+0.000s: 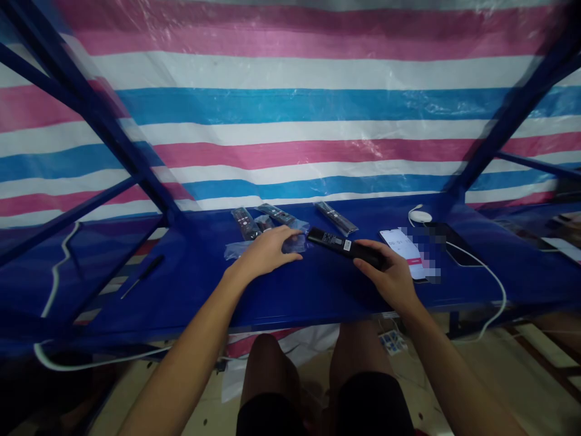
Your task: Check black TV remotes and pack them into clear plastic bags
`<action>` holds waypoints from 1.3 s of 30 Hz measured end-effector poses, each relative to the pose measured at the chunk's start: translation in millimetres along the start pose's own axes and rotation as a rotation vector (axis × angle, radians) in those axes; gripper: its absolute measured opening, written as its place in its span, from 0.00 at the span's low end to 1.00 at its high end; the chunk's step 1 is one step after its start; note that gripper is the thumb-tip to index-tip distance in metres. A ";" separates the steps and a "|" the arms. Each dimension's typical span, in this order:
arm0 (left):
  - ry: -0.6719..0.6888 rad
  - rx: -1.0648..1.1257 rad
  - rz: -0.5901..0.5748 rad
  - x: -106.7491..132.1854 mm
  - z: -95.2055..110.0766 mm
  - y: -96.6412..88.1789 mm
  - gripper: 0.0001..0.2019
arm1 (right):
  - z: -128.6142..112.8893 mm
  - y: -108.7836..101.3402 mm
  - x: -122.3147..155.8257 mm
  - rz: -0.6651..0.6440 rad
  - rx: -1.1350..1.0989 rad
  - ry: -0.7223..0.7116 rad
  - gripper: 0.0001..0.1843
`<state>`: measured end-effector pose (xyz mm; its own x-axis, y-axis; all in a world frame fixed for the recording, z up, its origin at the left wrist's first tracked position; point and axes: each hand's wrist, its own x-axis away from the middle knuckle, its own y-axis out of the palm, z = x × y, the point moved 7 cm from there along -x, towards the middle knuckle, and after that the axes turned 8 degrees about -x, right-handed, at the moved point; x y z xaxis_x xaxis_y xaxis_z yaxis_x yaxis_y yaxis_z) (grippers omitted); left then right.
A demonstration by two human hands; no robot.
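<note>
We see one black remote (340,247) out of its wrapping, as far as we can tell, with a white label on its face. Three bagged remotes (246,223) still lie at the back of the blue tabletop (190,290), sealed or at least covered in plastic; we can't tell more at this size. So one is in hand and three sit untouched.

Our right hand (385,272) is closed around the near end of the black remote, holding it flat just above the tabletop, with the far end pointing toward our left hand (265,253). That left hand is open, fingers spread and lying on a clear plastic bag (238,249), close to the remote's tip but not touching it.

To the right of the right hand is a phone (402,248), screen lit, partly blurred out, next to a dark tablet (458,245). A white cable (492,278) runs off the tabletop edge, and a white round charger (420,215) sits behind. Far left lies a small screwdriver (143,275). A striped tarp (290,109) hangs behind everything.
</note>
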<state>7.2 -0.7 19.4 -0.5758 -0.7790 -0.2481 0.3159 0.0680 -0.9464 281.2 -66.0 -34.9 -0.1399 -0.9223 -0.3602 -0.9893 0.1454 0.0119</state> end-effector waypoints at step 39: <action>-0.011 0.086 -0.057 7.0 25.9 -2.6 0.22 | -7.0 3.7 5.5 -0.157 -0.016 0.019 0.14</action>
<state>21.8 -22.5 25.5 -0.5863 -0.7872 -0.1914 0.3467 -0.0302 -0.9375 276.5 -73.0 -30.3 0.0162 -0.9398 -0.3414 -0.9996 -0.0070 -0.0283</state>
